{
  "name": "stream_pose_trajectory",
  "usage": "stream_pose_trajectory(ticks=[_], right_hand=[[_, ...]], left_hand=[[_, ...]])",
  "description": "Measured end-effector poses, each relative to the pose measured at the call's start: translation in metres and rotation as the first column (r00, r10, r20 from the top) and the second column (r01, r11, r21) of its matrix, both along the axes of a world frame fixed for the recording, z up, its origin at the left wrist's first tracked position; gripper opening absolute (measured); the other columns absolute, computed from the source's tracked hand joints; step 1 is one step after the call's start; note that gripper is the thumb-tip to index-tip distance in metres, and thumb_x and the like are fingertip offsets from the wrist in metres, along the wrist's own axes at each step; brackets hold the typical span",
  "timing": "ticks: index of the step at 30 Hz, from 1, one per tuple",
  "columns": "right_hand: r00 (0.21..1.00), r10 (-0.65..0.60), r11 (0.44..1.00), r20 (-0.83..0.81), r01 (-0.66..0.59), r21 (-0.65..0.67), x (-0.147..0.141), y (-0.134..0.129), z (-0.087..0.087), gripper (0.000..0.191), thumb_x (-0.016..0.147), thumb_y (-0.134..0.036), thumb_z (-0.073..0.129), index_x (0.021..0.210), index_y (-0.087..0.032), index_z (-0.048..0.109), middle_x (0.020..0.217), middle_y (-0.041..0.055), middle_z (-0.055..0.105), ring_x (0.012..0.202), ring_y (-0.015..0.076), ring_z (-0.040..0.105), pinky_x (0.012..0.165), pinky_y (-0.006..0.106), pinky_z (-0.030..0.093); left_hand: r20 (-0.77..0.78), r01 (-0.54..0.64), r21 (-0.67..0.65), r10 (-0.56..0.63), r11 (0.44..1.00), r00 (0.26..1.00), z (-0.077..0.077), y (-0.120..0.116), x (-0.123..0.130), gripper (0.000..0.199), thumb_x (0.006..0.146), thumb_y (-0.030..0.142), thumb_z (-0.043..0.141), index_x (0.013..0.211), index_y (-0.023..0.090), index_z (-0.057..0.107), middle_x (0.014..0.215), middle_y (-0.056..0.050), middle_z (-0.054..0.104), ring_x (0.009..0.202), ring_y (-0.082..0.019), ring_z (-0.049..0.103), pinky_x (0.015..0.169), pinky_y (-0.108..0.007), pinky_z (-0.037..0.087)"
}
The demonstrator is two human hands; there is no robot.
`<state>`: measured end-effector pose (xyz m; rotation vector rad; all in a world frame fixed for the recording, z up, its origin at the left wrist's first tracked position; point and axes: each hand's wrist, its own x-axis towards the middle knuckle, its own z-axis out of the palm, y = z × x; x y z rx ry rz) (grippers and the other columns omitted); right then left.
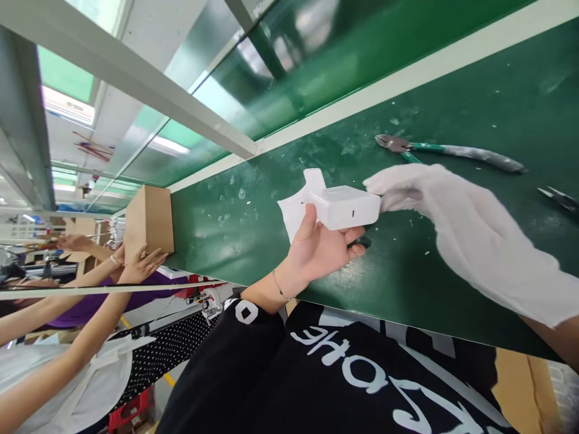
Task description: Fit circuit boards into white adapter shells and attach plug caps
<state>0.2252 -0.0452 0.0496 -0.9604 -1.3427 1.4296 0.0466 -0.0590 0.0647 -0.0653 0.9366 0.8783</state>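
Observation:
My left hand [319, 250] is bare, palm up, with its fingers under a white box-shaped power adapter [350, 208]. A small dark slot shows on the adapter's near face. The left thumb presses on a thin white piece [294, 211], cloth or paper, at the adapter's left side. My right hand [407, 187] wears a white glove, and its curved fingers meet the adapter's right end; part of this grip is hidden. Beyond the right hand, green-handled cutting pliers [407, 144] lie on the green bench [226, 223].
A second tool with pointed metal tips [558, 199] lies at the far right. On the left, another person's hands [142, 265] hold a cardboard box [151, 220] at the bench's end. A white frame rail [344, 111] runs along the back, and small white scraps dot the surface.

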Motion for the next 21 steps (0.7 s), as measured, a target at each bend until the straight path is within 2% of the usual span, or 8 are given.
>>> stream_pose_trajectory(ticks=[3,5,9,13,15,17,19,21], right_hand=[[0.999,-0.006,1.000,0.052,0.006,0.009,0.000,-0.001,-0.003,0.033,0.105,-0.046,0.034,0.109,-0.030,0.063,0.108,0.0018,0.067,0.102,0.0209,0.063,0.102,0.040,0.048],[0.997,-0.012,0.999,0.081,0.009,0.039,-0.002,-0.001,-0.001,0.033,0.105,-0.044,0.034,0.104,-0.028,0.063,0.110,0.0036,0.067,0.102,0.0214,0.063,0.098,0.039,0.050],[0.989,-0.010,0.996,0.145,-0.004,0.092,-0.008,0.002,0.004,0.035,0.104,-0.038,0.032,0.088,-0.023,0.059,0.102,0.0064,0.067,0.100,0.0215,0.062,0.090,0.037,0.051],[0.977,-0.012,0.994,0.215,-0.013,0.113,-0.008,0.005,0.010,0.035,0.104,-0.035,0.031,0.086,-0.024,0.059,0.094,0.0054,0.066,0.091,0.0210,0.061,0.087,0.038,0.050],[0.950,-0.102,0.987,0.295,0.059,0.151,-0.002,0.009,0.014,0.032,0.103,-0.036,0.037,0.085,-0.024,0.061,0.095,0.0063,0.068,0.091,0.0220,0.060,0.087,0.040,0.049],[0.891,-0.251,0.964,0.379,0.197,0.177,0.009,0.017,0.019,0.027,0.101,-0.035,0.044,0.087,-0.023,0.065,0.093,0.0070,0.069,0.091,0.0224,0.060,0.086,0.042,0.048],[0.827,-0.414,0.910,0.381,0.377,0.169,0.023,0.027,0.022,0.023,0.098,-0.027,0.047,0.089,-0.022,0.067,0.092,0.0070,0.069,0.087,0.0207,0.062,0.084,0.041,0.049],[0.777,-0.544,0.836,0.317,0.535,0.123,0.036,0.037,0.023,0.024,0.096,-0.021,0.044,0.087,-0.020,0.066,0.094,0.0077,0.069,0.080,0.0173,0.063,0.080,0.037,0.050]], left_hand=[[0.017,-0.012,-0.006,0.012,1.000,1.000,0.002,-0.002,-0.002,0.068,0.096,0.073,0.024,0.100,0.019,0.066,0.085,-0.005,0.065,0.064,-0.014,0.044,0.064,-0.032,0.032],[-0.002,-0.018,-0.004,0.018,1.000,1.000,0.003,-0.004,-0.003,0.067,0.094,0.076,0.028,0.101,0.021,0.066,0.091,-0.007,0.067,0.065,-0.014,0.041,0.064,-0.032,0.032],[-0.005,-0.015,0.006,0.015,1.000,1.000,0.003,-0.009,-0.006,0.071,0.095,0.075,0.020,0.104,0.022,0.067,0.100,-0.007,0.067,0.067,-0.014,0.041,0.065,-0.033,0.033],[0.001,0.003,0.011,-0.003,1.000,1.000,0.001,-0.015,-0.004,0.075,0.093,0.078,0.019,0.101,0.021,0.067,0.095,-0.007,0.064,0.067,-0.014,0.042,0.063,-0.031,0.034],[-0.011,0.019,0.021,-0.019,1.000,1.000,0.001,-0.018,-0.001,0.073,0.092,0.079,0.024,0.102,0.021,0.067,0.094,-0.007,0.063,0.067,-0.014,0.041,0.062,-0.031,0.035],[-0.040,0.026,0.042,-0.024,0.999,0.999,0.001,-0.017,0.002,0.067,0.091,0.078,0.032,0.103,0.022,0.067,0.093,-0.007,0.062,0.067,-0.015,0.041,0.063,-0.031,0.036],[-0.074,0.018,0.073,-0.013,0.997,0.997,0.004,-0.013,0.004,0.061,0.091,0.077,0.039,0.102,0.023,0.067,0.093,-0.006,0.062,0.068,-0.015,0.042,0.063,-0.031,0.038],[-0.101,0.021,0.096,-0.012,0.995,0.995,0.007,-0.003,0.003,0.059,0.090,0.076,0.042,0.101,0.023,0.066,0.094,-0.006,0.062,0.068,-0.015,0.045,0.064,-0.030,0.038]])
